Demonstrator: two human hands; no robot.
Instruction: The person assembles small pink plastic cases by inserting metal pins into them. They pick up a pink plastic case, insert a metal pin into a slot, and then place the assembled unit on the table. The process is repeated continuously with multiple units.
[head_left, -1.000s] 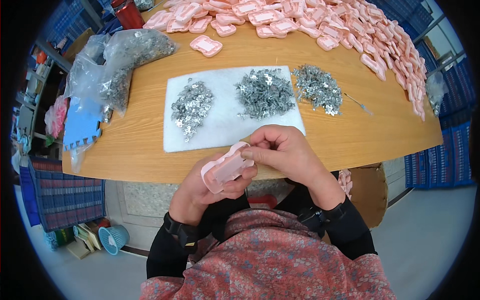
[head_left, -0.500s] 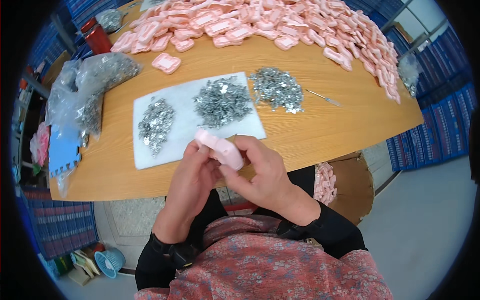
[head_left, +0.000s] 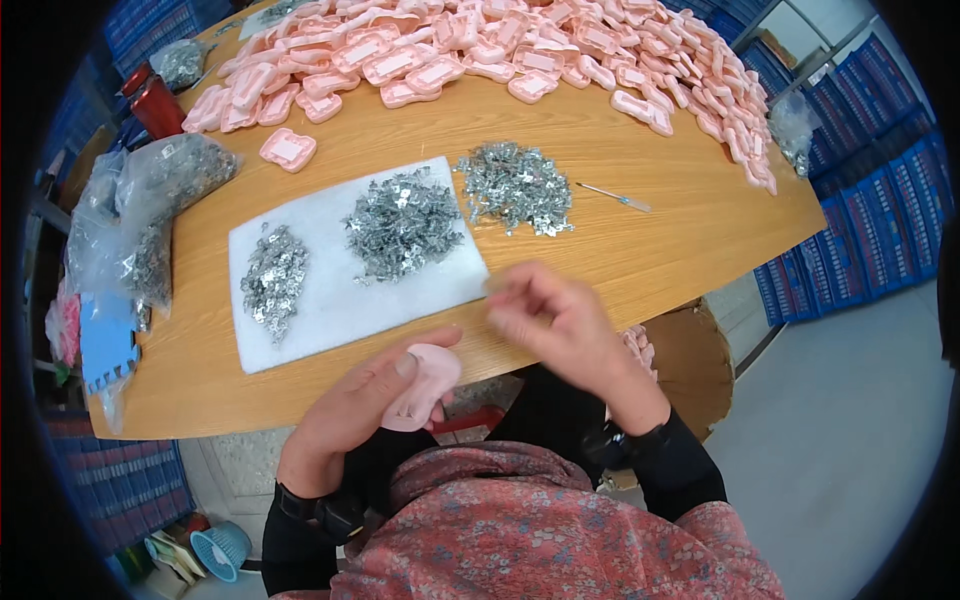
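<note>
In my left hand (head_left: 350, 405) is a pale pink plastic shell (head_left: 430, 380), peanut-shaped and smooth, held at the table's near edge. My left thumb presses on its upper face, and the fingers go round beneath it. Apart from the shell, my right hand (head_left: 560, 325) hovers over the table edge near the right corner of a white foam mat (head_left: 330, 305). Its fingers are bent toward the thumb but blurred, so anything between them is hidden. On the mat lie a large heap of small silvery metal pieces (head_left: 405, 225) and a smaller metal heap (head_left: 275, 280).
Another metal heap (head_left: 515, 185) sits right of the mat, beside a thin pen-like tool (head_left: 615, 196). Pink shells (head_left: 430, 75) are piled across the back; one loose shell (head_left: 288, 150) lies nearer. Plastic bags (head_left: 150, 215) and a red bottle (head_left: 155, 105) stand left. A cardboard box (head_left: 695, 365) is below right.
My right hand has let go of the pink shell and moved right. My left hand has brought the shell down and toward me, turning it. The whole view has shifted slightly.
</note>
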